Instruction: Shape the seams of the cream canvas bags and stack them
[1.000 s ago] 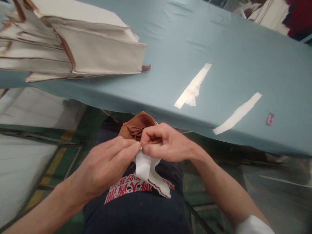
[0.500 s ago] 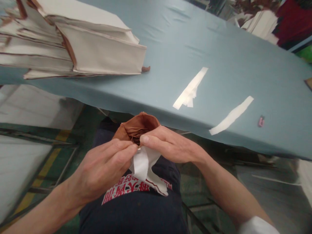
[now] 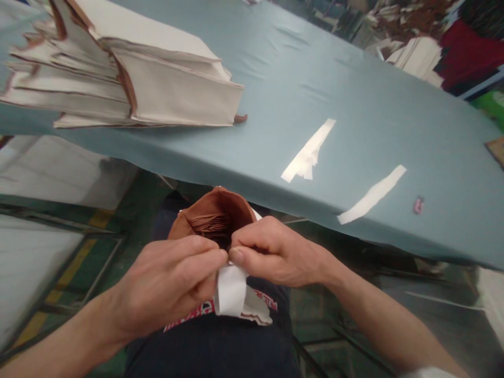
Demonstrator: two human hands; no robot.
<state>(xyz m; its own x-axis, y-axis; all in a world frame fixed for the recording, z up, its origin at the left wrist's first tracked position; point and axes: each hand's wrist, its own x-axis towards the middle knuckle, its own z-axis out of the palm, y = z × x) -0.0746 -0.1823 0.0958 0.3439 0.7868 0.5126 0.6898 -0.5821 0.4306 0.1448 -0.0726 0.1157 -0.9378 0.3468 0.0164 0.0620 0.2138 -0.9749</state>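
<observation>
In my lap is a bag-like piece [image 3: 230,207], brown inside with gathered folds and pale outside. My left hand [image 3: 173,278] pinches its near rim with thumb and fingers. Right beside it, my right hand [image 3: 271,252] grips the same rim, the two thumbs almost touching. Below the fingertips hangs a white strip [image 3: 231,294], its top end hidden by my hands. A pale flap [image 3: 255,312] with a dark edge shows under the strip, over a dark apron [image 3: 212,346] with red and white print.
A blue-green covered table [image 3: 263,105] stands ahead. On it lie a stack of pale, brown-edged bag pieces [image 3: 181,84], two white strips [image 3: 309,152] [image 3: 372,194] and a small pink tool [image 3: 418,205]. White and red material [image 3: 417,58] is piled beyond the far edge.
Both hands have come slightly down and closer together, fingers bunched on the rim. The mouth of the bag-like piece shows wider, and the view has shifted a little.
</observation>
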